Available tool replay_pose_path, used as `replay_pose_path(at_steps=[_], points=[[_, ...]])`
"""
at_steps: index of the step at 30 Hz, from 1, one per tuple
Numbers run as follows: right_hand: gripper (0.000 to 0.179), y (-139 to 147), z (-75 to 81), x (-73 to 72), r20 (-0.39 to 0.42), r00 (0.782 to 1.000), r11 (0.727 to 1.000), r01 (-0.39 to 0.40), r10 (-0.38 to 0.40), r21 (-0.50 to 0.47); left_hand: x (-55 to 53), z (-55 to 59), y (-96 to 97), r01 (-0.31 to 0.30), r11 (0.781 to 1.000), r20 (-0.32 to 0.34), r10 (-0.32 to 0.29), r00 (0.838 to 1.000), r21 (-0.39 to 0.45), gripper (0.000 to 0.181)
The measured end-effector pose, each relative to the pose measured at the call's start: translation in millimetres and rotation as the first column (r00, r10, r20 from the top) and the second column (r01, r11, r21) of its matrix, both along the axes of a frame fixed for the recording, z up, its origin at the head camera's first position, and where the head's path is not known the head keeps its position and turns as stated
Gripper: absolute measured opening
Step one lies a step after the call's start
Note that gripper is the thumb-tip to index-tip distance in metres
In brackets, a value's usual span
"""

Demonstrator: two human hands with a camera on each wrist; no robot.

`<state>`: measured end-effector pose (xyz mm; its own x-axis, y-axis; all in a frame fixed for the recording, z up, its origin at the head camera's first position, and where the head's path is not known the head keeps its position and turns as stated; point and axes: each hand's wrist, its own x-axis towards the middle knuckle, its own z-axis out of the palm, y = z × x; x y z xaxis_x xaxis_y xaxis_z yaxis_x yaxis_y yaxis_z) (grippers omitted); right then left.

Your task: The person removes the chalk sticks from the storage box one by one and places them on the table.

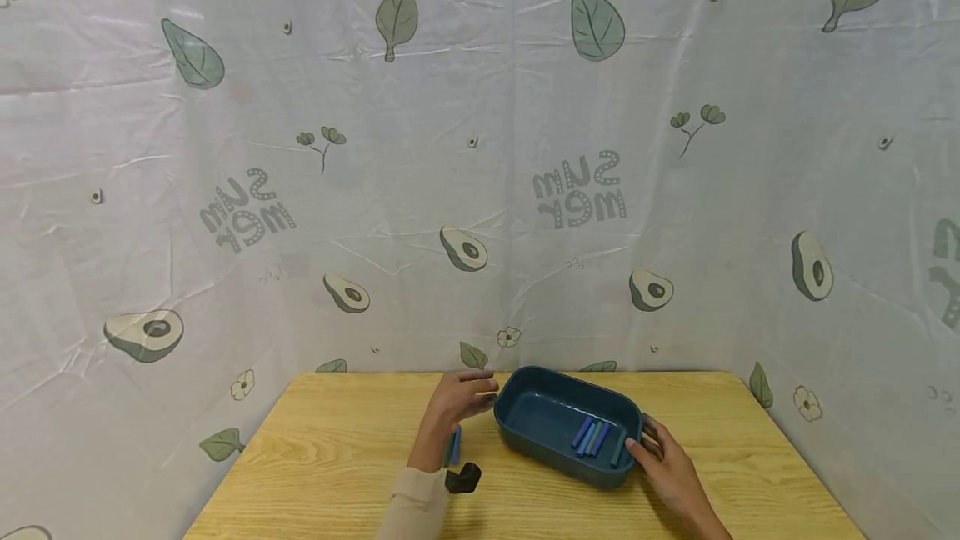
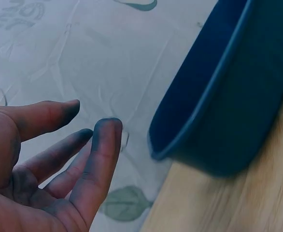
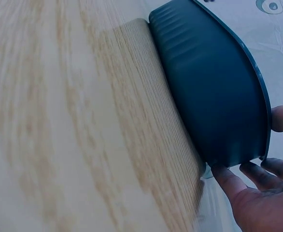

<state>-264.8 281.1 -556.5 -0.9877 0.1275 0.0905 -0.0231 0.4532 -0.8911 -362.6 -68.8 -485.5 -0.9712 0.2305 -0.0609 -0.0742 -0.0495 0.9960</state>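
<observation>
A dark blue-green rectangular tub stands angled on the table in the head view. Inside, toward its right end, lie several blue and green chalk-like sticks. My right hand holds that end, thumb at the rim and fingers along the outer wall. Beside the left end is my left hand, fingers spread and slightly bent, holding nothing. A gap separates it from the tub in the left wrist view; dark smudges mark its fingers. Partly hidden behind the left wrist, a blue stick and a green stick lie on the table.
The light wood-grain table ends at a patterned sheet that hangs behind and along both sides. A black wrist piece is on the left arm near the sleeve.
</observation>
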Motion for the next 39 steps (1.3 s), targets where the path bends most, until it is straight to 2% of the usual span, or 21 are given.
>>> replay_pose_path(at_steps=[6, 15, 21, 26, 34, 39], points=[[0.071, 2, -0.8, -0.5, 0.009, 1.000, 1.000, -0.006, 0.006, -0.007, -0.8, 5.7, 23.0, -0.001, 1.000, -0.016, 0.001, 1.000, -0.013, 0.046], [0.073, 2, -0.7, -0.6, 0.021, 1.000, 1.000, -0.015, 0.015, -0.016, -2.9, 5.2, 56.3, -0.003, 1.000, -0.034, 0.002, 0.999, -0.017, 0.047], [0.072, 2, -1.6, -0.8, 0.021, 1.000, 1.000, -0.012, 0.013, -0.012, -6.1, -0.6, 74.3, 0.011, 1.000, -0.022, -0.011, 1.000, -0.007, 0.043], [0.073, 1, -0.8, -0.5, 0.024, 1.000, 1.000, -0.001, 0.001, 0.003, -9.0, -8.0, 86.1, 0.008, 0.999, -0.018, -0.009, 1.000, -0.033, 0.040], [0.072, 1, -0.4, -0.3, 0.009, 1.000, 1.000, 0.012, -0.013, 0.020, -10.8, -16.4, 99.9, -0.025, 0.997, 0.009, 0.025, 1.000, -0.071, 0.037], [0.076, 1, -0.2, 0.4, 0.041, 0.999, 1.000, -0.010, 0.010, 0.002, -9.8, -21.7, 105.5, -0.022, 0.997, 0.015, 0.024, 1.000, -0.072, 0.036]])
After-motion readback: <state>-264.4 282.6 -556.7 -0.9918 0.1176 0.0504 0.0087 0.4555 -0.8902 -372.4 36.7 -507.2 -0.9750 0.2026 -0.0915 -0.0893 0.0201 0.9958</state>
